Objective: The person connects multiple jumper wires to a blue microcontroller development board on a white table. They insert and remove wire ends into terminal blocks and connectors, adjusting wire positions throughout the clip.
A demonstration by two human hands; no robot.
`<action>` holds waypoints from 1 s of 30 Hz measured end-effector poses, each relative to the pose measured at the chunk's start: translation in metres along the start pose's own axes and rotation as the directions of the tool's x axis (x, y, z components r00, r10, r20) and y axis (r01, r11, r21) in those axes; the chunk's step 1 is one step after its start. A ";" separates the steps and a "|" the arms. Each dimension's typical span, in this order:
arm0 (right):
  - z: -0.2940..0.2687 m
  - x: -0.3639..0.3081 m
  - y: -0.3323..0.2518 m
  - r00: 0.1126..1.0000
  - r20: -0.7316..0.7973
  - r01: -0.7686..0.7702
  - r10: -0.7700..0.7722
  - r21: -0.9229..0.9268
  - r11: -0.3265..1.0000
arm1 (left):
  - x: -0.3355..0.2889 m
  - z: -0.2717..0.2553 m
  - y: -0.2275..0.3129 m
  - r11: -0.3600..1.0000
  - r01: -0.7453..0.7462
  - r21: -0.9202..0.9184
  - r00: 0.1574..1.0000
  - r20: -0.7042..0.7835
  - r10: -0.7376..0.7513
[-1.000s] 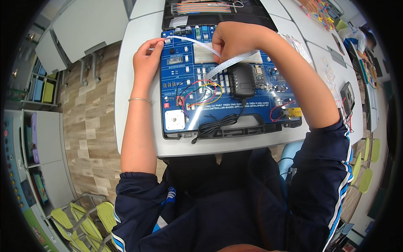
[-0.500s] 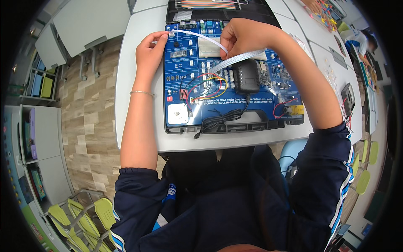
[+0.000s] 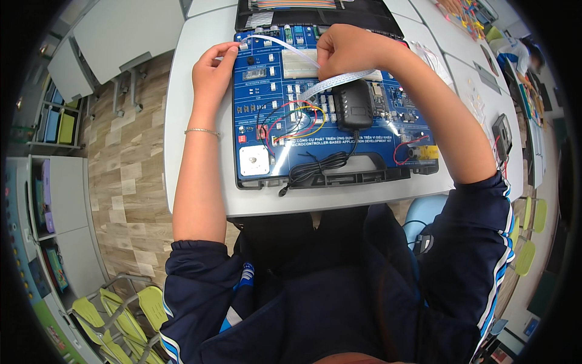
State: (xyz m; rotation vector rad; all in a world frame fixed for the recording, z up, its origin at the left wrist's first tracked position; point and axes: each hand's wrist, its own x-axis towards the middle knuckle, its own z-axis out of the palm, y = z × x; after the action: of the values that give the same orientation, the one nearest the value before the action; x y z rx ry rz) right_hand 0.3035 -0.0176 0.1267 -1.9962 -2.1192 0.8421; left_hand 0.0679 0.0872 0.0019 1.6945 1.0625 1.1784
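The white counter carries the blue board, above which the right hand's grip is closed on the ribbon; the left hand, grip indeterminable, adjoins its far-left corner; beyond the wood-patterned floor stands a table.

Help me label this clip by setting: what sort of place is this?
Probably a classroom or school workshop, judging by the electronics board on the table, the green chairs at lower left, and another person at upper right.
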 end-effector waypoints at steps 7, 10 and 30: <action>0.006 -0.001 0.002 0.996 -0.083 -0.030 0.036 0.073 0.997 | 0.000 0.001 0.001 1.000 0.016 -0.003 1.000 0.007 -0.016; 0.010 -0.002 0.001 0.991 -0.127 -0.031 0.040 0.073 0.997 | 0.000 0.000 0.000 1.000 0.027 -0.009 1.000 0.008 -0.027; 0.016 -0.019 -0.003 0.987 -0.126 0.098 -0.095 0.020 0.995 | -0.001 0.000 0.001 1.000 0.004 -0.022 1.000 0.005 -0.004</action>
State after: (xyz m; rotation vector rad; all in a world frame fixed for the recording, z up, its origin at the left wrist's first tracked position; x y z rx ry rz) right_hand 0.2960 -0.0405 0.1198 -1.8642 -2.1043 0.7062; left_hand 0.0679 0.0856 0.0021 1.6769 1.0454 1.1786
